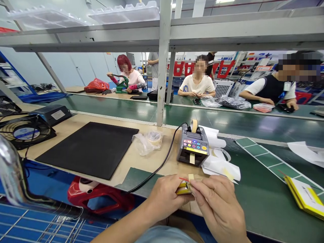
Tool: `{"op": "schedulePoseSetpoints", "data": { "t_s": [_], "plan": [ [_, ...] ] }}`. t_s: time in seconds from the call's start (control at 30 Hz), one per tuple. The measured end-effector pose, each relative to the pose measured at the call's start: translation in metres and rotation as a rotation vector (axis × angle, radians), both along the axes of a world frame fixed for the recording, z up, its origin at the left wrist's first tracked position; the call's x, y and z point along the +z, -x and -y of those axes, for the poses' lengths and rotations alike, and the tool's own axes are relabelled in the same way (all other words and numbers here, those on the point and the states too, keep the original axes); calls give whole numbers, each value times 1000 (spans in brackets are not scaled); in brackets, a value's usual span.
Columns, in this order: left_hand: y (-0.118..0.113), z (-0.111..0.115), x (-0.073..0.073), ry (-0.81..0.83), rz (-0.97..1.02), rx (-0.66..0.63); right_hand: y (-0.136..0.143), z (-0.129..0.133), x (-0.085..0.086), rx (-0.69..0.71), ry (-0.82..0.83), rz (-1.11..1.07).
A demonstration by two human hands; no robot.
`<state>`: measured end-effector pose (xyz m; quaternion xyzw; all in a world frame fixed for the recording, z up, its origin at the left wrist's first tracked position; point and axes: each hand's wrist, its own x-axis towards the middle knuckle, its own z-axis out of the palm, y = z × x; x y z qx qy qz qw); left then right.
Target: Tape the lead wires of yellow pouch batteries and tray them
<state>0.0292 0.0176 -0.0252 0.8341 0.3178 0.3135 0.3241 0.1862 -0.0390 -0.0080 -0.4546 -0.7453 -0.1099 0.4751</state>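
My left hand (168, 195) has its fingers wrapped round a small yellow-edged pack (183, 188) with a red wire, held just above the table's front edge. Against the same pack, my right hand (219, 200) pinches a short piece of beige tape (191, 177), its fingertips touching those of my left hand. Just beyond my hands stands a grey tape dispenser (193, 145) with a lit panel, a roll of tape on top and a tape end sticking out of its front slot. Several yellow-edged packs (305, 195) lie at the right.
A black mat (91, 148) lies left of a clear plastic bag (148, 142). A black cable (162, 168) runs to the dispenser. White backing paper (220, 165) and a strip of green labels (268, 157) lie right. A metal post (164, 67) stands ahead; people sit across the bench.
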Motion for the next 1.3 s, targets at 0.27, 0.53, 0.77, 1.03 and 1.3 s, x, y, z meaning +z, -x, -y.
{"op": "schedulePoseSetpoints", "data": {
  "t_s": [0.27, 0.53, 0.77, 1.03, 1.3],
  "plan": [
    [10, -13, 0, -395, -62, -212, -7, 3, 24, 224, 288, -17],
    [9, -13, 6, -346, -58, -301, -13, 4, 13, 302, 301, -8],
    [-1, -1, 4, -25, -120, -209, -23, 1, 20, 318, 509, -29],
    [1, 4, 8, 242, -69, -183, -31, -7, 46, 300, 673, 180],
    [1, 8, 9, 452, 3, -169, -11, 2, 26, 144, 110, 397]
  ]
}}
